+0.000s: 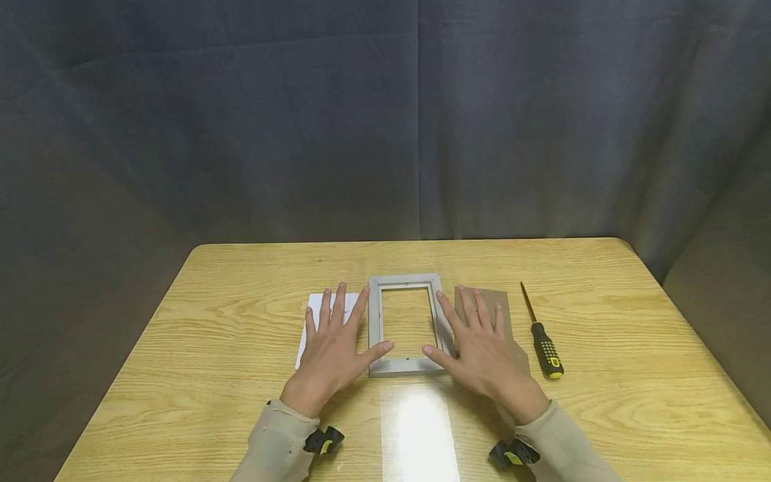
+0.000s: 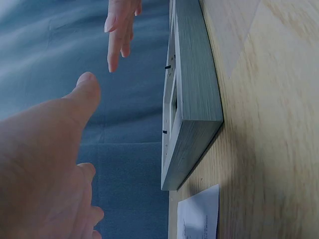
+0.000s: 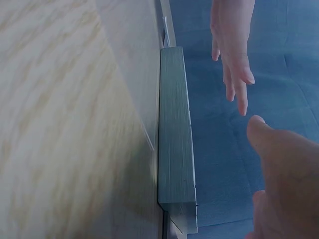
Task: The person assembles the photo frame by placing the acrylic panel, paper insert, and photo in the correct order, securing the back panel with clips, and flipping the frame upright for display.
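A grey picture frame lies flat at the middle of the table, its opening showing bare wood. My left hand is spread, fingers straight, over a white sheet of paper and the frame's left side. On the other side my right hand is likewise spread, over the frame's right edge and a brown backing board. Both wrist views show the hands raised above the frame, holding nothing. Small dark tabs stick out along the frame's inner edge. The hands cover parts of the paper and board.
A clear, glossy sheet lies in front of the frame, reflecting light. To the right of the board is a screwdriver with a black and yellow handle. Dark curtains stand behind the wooden table and at its sides.
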The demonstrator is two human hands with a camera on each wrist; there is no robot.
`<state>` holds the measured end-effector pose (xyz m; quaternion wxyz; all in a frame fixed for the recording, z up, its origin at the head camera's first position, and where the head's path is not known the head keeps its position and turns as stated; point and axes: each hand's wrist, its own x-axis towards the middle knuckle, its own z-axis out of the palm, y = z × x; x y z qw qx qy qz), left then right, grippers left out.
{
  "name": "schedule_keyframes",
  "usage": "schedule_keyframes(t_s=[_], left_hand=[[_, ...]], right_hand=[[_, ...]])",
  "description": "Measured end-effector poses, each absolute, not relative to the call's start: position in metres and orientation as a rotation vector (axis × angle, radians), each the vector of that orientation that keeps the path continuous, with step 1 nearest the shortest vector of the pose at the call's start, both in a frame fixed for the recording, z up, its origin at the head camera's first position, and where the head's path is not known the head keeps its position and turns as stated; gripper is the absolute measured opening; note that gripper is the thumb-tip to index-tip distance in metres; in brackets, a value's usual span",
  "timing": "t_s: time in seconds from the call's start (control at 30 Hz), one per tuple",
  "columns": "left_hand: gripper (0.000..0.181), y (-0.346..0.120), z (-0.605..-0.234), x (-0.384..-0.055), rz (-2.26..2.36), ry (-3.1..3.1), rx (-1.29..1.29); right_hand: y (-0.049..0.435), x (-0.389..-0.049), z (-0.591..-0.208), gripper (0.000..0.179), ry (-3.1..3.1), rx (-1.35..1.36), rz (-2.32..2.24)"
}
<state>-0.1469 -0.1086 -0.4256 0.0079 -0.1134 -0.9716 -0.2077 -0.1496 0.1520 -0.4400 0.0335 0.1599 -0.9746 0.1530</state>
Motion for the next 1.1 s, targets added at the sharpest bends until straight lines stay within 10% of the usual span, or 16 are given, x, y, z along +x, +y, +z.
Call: schedule_keyframes(t_s=[1.1], left_hand=[[0.093, -0.105, -0.422, -0.148, -0.48, -2.946, -0.462]], right_hand=[[0.143, -0.138, -0.427, 0.084, -2.902, 0.664, 0.687]])
